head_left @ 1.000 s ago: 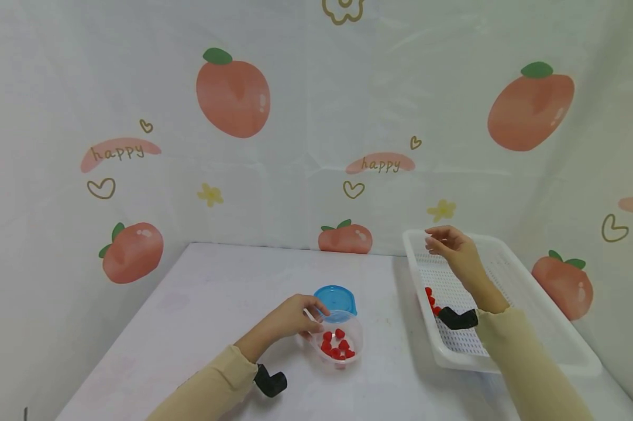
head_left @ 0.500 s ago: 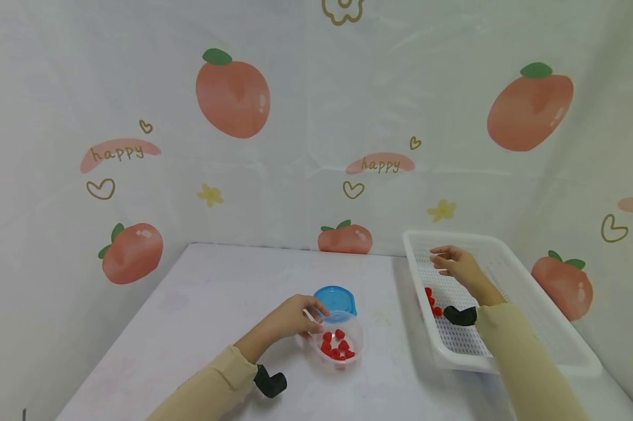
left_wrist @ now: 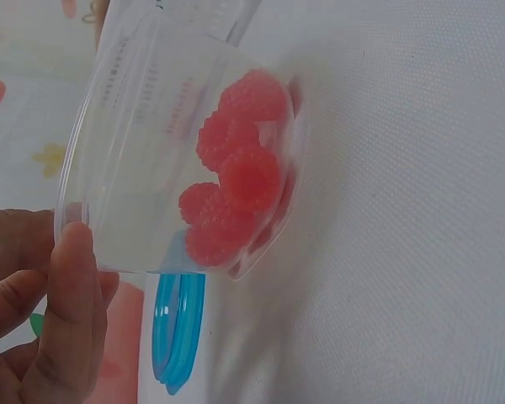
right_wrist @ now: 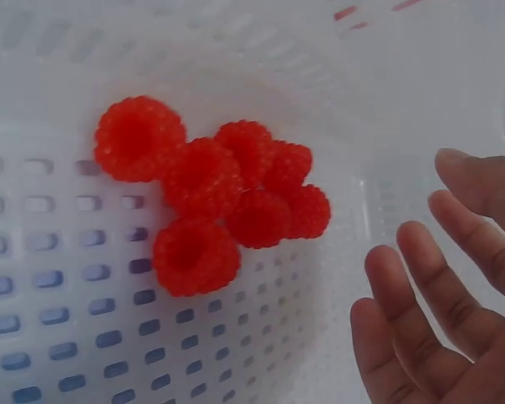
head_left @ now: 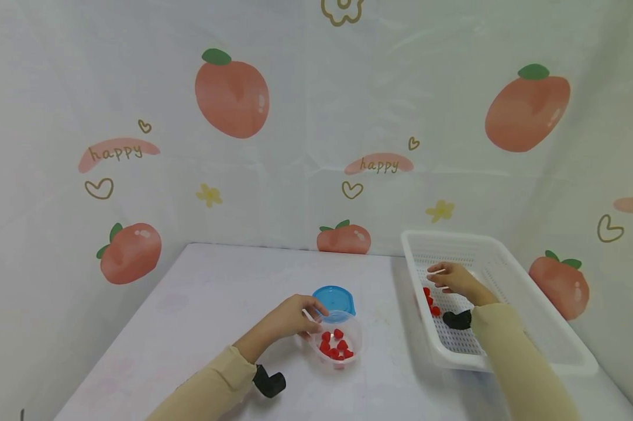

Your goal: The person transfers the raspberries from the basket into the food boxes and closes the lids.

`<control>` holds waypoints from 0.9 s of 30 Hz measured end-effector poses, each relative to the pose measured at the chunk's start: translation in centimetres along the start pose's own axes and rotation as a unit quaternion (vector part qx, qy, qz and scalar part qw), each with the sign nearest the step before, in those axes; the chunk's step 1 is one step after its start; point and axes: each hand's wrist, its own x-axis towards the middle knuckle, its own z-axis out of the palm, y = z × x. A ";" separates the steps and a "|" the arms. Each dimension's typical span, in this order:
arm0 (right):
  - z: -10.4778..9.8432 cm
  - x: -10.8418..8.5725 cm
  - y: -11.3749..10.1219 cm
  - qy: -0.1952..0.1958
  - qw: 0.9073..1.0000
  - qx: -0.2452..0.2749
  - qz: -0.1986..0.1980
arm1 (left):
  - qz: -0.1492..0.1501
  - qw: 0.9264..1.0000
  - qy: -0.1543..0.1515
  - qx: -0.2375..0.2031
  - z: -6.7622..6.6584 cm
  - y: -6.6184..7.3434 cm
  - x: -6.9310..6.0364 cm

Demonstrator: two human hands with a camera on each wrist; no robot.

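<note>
A clear plastic tub [left_wrist: 135, 168] holding several red raspberries [left_wrist: 252, 177] stands on the table. My left hand [head_left: 291, 318] pinches its rim between thumb and fingers. My right hand [head_left: 456, 279] hovers inside the white perforated basket [head_left: 550, 333], its fingers spread and holding nothing. In the right wrist view several raspberries [right_wrist: 200, 178] lie bunched on the basket floor beside the wall, apart from the right fingertips [right_wrist: 387, 261].
Behind the tub a blue lid [head_left: 333, 298] lies on the white table [head_left: 232, 275]. A patterned curtain [head_left: 295, 117] hangs at the back. Each wrist wears a black camera mount, the left mount [head_left: 269, 383] close to the table.
My right hand has lowered from above the basket's far edge to inside it, nearer the raspberries. The left hand and tub have stayed in place.
</note>
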 end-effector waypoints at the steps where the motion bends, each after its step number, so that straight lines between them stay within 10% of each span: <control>1: 0.1 0.1 0.1 -0.005 1.000 -0.002 0.004 | 0.000 1.000 0.000 0.000 0.0 0.0 0.0; 27: 1.2 0.4 0.7 -0.079 0.994 -0.048 0.056 | -0.004 1.000 0.000 -0.002 0.1 -0.3 0.1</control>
